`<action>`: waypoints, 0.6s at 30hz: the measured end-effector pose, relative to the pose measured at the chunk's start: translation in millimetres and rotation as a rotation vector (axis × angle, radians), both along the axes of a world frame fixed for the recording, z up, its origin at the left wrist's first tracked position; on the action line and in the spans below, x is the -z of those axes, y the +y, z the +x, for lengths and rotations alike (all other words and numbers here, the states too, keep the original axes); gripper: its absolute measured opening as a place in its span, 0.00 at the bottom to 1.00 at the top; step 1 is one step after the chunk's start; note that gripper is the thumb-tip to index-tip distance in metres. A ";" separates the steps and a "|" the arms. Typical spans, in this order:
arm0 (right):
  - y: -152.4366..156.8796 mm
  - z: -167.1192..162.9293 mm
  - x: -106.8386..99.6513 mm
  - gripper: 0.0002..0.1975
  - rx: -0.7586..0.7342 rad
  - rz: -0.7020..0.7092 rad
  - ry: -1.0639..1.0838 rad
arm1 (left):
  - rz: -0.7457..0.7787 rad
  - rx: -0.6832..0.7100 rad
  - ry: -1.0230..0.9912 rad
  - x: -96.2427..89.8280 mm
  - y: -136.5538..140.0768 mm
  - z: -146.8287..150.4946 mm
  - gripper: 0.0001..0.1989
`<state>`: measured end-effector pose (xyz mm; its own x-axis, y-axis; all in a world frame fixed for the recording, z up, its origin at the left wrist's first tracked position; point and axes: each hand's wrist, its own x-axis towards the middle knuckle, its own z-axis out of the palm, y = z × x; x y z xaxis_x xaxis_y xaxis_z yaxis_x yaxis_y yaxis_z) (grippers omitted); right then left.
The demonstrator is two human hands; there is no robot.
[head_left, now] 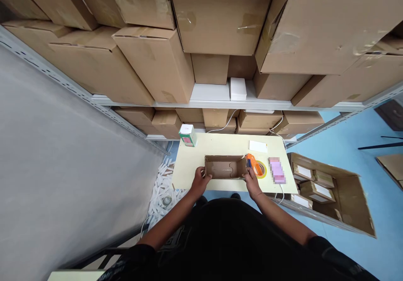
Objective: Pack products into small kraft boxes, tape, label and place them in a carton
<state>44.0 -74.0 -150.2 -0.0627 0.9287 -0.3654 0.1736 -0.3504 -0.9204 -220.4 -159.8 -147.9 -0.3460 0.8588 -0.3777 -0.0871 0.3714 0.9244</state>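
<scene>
Between my two hands is a small open cardboard box, its inside bare and facing up at me. My left hand grips its left end, thumb on the near edge. At the right end, my right hand holds the box in the same way. Just behind my right hand lies an orange tape dispenser with a roll of yellow tape by it. A white and green carton stands upright at the table's far left corner.
The pale table also carries a white packet and a pixelated pink phone-shaped item. Shelves of cardboard boxes rise behind it. A large open carton with several parcels stands right; paper scraps litter the floor left.
</scene>
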 end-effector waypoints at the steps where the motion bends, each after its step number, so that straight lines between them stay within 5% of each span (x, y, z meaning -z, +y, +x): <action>1: -0.8 0.1 -1.8 0.16 0.001 -0.010 0.011 | 0.028 0.023 -0.051 1.6 -1.5 -0.3 0.26; 8: -9.2 2.5 -14.3 0.30 -0.001 -0.066 0.002 | 0.111 0.111 -0.167 10.5 -11.3 -7.4 0.39; 15: -1.7 3.8 -9.0 0.32 0.085 -0.197 0.000 | -0.167 -0.013 -0.083 4.0 -0.9 -10.9 0.30; 18: 3.9 5.4 -10.0 0.30 0.113 -0.227 -0.001 | -0.169 -0.012 -0.063 -1.8 1.9 -12.1 0.25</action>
<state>49.4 -70.1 -140.2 0.0377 0.8237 -0.5657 0.1224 -0.5657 -0.8155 -232.5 -157.9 -146.2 -0.3272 0.7772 -0.5374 -0.1480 0.5196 0.8415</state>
